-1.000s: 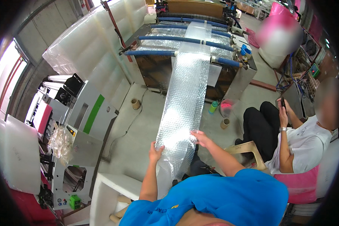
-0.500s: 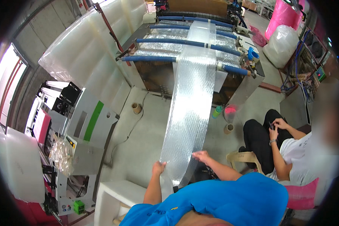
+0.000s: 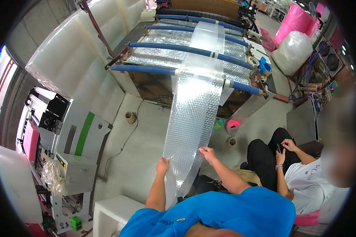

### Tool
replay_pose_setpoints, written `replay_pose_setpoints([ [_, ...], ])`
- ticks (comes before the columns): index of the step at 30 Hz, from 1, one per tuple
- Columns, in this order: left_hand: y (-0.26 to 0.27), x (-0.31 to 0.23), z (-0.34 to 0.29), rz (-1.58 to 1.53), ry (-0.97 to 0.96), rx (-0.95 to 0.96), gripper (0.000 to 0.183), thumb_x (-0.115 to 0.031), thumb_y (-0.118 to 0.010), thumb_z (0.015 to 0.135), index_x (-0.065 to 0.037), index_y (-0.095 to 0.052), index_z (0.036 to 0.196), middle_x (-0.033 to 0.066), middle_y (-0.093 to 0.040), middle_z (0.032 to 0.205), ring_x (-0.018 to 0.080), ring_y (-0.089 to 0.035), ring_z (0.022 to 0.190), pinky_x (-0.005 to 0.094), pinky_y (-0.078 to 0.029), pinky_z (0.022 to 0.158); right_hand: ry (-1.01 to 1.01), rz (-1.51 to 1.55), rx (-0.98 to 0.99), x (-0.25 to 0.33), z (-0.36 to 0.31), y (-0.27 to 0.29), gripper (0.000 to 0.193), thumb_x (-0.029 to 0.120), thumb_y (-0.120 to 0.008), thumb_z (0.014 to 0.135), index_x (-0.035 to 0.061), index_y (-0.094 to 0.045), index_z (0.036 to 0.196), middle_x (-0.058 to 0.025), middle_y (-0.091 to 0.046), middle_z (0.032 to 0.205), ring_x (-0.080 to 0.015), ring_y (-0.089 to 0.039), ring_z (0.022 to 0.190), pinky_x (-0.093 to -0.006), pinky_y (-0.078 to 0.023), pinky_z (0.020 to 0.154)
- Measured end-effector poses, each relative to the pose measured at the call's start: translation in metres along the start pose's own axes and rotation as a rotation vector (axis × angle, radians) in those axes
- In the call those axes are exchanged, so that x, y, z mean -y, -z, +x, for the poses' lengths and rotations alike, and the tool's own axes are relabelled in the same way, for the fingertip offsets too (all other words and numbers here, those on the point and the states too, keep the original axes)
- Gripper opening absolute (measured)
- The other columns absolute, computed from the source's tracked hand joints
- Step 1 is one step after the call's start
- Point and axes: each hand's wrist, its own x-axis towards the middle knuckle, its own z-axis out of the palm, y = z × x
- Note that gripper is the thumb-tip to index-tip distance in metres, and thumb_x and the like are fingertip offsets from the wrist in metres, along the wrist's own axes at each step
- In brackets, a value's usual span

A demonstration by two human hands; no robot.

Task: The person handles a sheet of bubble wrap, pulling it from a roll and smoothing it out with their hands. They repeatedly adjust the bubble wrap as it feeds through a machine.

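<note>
A long strip of clear bubble wrap (image 3: 194,118) runs from the machine's blue rollers (image 3: 194,50) down toward my body. My left hand (image 3: 162,164) pinches its left edge. On the opposite edge, a little higher up, my right hand (image 3: 208,153) grips the wrap between thumb and fingers. Between my hands the sheet hangs slightly slack, and its lower end drops in folds in front of my blue shirt. Beyond the rollers, the strip lies over wider silvery bubble sheet on the machine bed.
At right sits a person (image 3: 304,181) in a white shirt, holding a small dark object. Cardboard cores (image 3: 130,117), a green bottle (image 3: 219,124) and a pink-topped container (image 3: 233,125) stand on the floor. A white-and-green machine (image 3: 77,146) is at left; large wrapped rolls (image 3: 81,47) line the wall.
My view has shifted, so the scene sits differently in it. Both hands keep hold of the strip's edges and are slightly higher. The seated person stays in place.
</note>
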Motion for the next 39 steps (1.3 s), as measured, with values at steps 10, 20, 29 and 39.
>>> replay_pose_setpoints([
  [10,0.004,-0.048,0.033,-0.205,-0.21,-0.182,0.04,-0.04,-0.045,0.078,-0.001,-0.048,0.084,0.0177,-0.056,0.078,0.0313,-0.054,0.072,0.0378,-0.041,0.063,0.369,0.011,-0.447,0.086,0.002,0.013,0.016,0.017,-0.059,0.071,0.0032,-0.055,0.079,-0.0014,-0.054,0.07,-0.0109,-0.049,0.063,-0.0231,-0.039,0.056],
  [20,0.023,-0.025,-0.018,-0.759,-0.129,0.258,0.056,-0.046,-0.048,0.076,0.001,-0.048,0.106,0.0083,-0.054,0.094,0.0173,-0.049,0.086,0.0285,-0.038,0.078,-0.233,0.525,0.371,-0.015,-0.074,-0.095,0.045,0.038,-0.055,0.072,0.0055,-0.047,0.102,-0.0054,-0.052,0.094,-0.0148,-0.049,0.084,-0.0338,-0.042,0.068],
  [29,0.059,0.026,-0.097,-0.452,0.062,0.586,0.089,-0.06,-0.053,0.063,-0.009,-0.015,0.125,0.0176,-0.03,0.122,0.0325,-0.032,0.111,0.0502,-0.03,0.086,-0.335,0.679,0.66,-0.023,-0.154,-0.165,0.074,0.064,-0.031,0.071,0.0117,-0.026,0.124,-0.0058,-0.029,0.126,-0.0205,-0.029,0.114,-0.0399,-0.025,0.092],
  [39,0.076,0.055,-0.169,-0.488,0.061,0.489,0.093,-0.059,-0.061,0.056,-0.004,-0.022,0.12,0.0188,-0.037,0.116,0.0332,-0.041,0.102,0.0502,-0.035,0.079,-0.463,0.785,0.813,-0.055,-0.219,-0.19,0.061,0.06,-0.032,0.073,0.0202,-0.033,0.12,-0.002,-0.037,0.119,-0.0198,-0.034,0.11,-0.0449,-0.027,0.086],
])
